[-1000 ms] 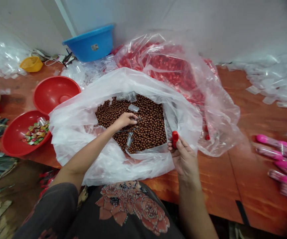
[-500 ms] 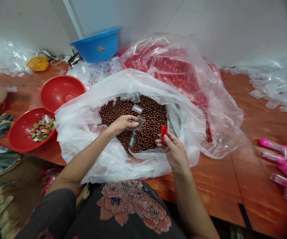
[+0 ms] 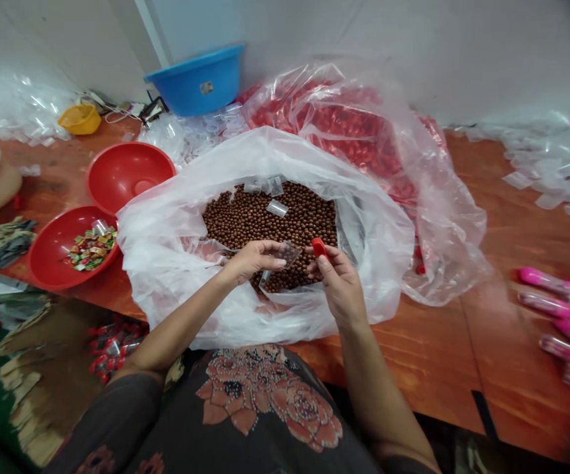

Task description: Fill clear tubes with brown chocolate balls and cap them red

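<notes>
An open white plastic bag (image 3: 161,263) holds a heap of small brown balls (image 3: 245,220). Over the heap, my left hand (image 3: 258,260) pinches a small clear plastic container (image 3: 289,253). Just to its right, my right hand (image 3: 337,276) grips a red cap (image 3: 319,248) between thumb and fingers. A narrow gap separates the cap from the container. One clear tube (image 3: 278,208) lies on the balls, and more clear pieces rest at the heap's far edge.
Two red bowls (image 3: 131,172) stand at the left, the nearer one holding wrapped sweets (image 3: 91,247). Behind are a blue basin (image 3: 199,85) and a clear bag of red pieces (image 3: 339,125). Pink-capped tubes (image 3: 556,283) lie on the table (image 3: 428,355) at the right.
My right hand has moved slightly up and left, bringing the red cap nearer the clear container, and the cap has turned. My left hand has shifted a little right and down in view.
</notes>
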Available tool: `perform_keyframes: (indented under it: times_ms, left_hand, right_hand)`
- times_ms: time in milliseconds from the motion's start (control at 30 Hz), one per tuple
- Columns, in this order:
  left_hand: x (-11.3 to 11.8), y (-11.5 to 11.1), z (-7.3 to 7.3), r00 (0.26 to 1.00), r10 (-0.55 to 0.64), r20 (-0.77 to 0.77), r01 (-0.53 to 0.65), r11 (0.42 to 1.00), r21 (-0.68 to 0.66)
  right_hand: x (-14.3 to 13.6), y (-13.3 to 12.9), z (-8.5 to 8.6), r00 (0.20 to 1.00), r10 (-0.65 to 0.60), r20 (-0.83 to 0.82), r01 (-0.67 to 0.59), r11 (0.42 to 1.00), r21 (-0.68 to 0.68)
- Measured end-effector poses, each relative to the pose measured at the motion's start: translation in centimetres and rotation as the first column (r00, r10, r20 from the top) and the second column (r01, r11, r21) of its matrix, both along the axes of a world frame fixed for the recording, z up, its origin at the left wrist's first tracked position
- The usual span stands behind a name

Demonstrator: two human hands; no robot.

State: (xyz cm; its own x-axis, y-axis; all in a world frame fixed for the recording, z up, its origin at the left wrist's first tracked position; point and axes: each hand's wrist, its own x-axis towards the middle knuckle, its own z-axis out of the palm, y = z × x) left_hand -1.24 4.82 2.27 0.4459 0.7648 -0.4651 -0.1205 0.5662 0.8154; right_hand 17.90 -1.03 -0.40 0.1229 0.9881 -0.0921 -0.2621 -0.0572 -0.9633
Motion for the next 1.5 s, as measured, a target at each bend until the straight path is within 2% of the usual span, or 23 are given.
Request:
perform_keyframes:
  times_ms: [100, 233, 433, 500, 633, 733, 867, 1000, 1133, 1267, 1400, 1500]
  left_hand:
    - [0.3, -0.6, -0.2, 0.999, -0.033, 0.036, 0.034, 0.999, -0.010]
    - [0.3, -1.3, -0.5, 0.998, -0.020, 0.056, 0.020, 1.000, -0.007]
    - [-0.3, -2.5, -1.0, 0.999, 0.051, 0.018, -0.051, 0.999, 0.019]
    - [-0.4, -2.8, -1.0, 0.998, 0.060, -0.005, -0.060, 0.995, 0.078]
    - [-0.5, -3.2, -0.9, 0.998, 0.055, -0.034, -0.047, 0.977, 0.208]
    - [-0.4, -3.4, -0.8, 0.995, 0.079, -0.065, -0.056, 0.951, 0.305]
    - [-0.4, -3.8, -0.4, 0.987, 0.084, -0.137, -0.028, 0.929, 0.368]
    - [-0.4, -4.2, -0.3, 0.987, 0.056, -0.152, 0.001, 0.937, 0.348]
    - [-0.3, -4.5, -0.5, 0.987, 0.076, -0.143, -0.020, 0.934, 0.357]
    - [0.3, -4.8, -0.4, 0.987, 0.117, -0.110, -0.075, 0.942, 0.326]
    - [1.2, -4.8, -0.2, 0.989, 0.145, -0.008, -0.138, 0.960, 0.242]
    - [2.1, -4.8, -0.5, 0.989, 0.129, 0.070, -0.134, 0.988, 0.072]
  right_hand:
    - [-0.3, 0.0, 0.6, 0.996, 0.025, 0.082, -0.033, 0.994, 0.100]
    - [-0.5, 0.0, 0.8, 0.981, 0.076, 0.177, -0.103, 0.983, 0.150]
    - [0.0, -0.4, 0.0, 0.957, -0.048, 0.287, 0.001, 0.987, 0.162]
    - [0.2, -0.4, 0.0, 0.913, -0.065, 0.403, -0.009, 0.983, 0.181]
    - [0.0, -0.4, 0.4, 0.778, -0.047, 0.626, -0.178, 0.940, 0.292]
    - [-0.3, -0.6, 0.4, 0.718, -0.054, 0.694, -0.256, 0.906, 0.336]
    - [-0.4, -1.0, 0.1, 0.696, -0.153, 0.701, -0.242, 0.870, 0.430]
    - [-0.2, -1.2, 0.0, 0.657, -0.250, 0.711, -0.246, 0.820, 0.516]
    - [-0.1, -1.2, 0.0, 0.571, -0.247, 0.783, -0.320, 0.811, 0.489]
    - [-0.7, -1.0, -0.4, 0.512, -0.299, 0.805, -0.348, 0.785, 0.513]
    - [-1.5, -1.0, -0.5, 0.545, -0.271, 0.794, -0.377, 0.767, 0.520]
    - [-2.0, -1.3, -0.5, 0.553, -0.194, 0.810, -0.428, 0.768, 0.477]
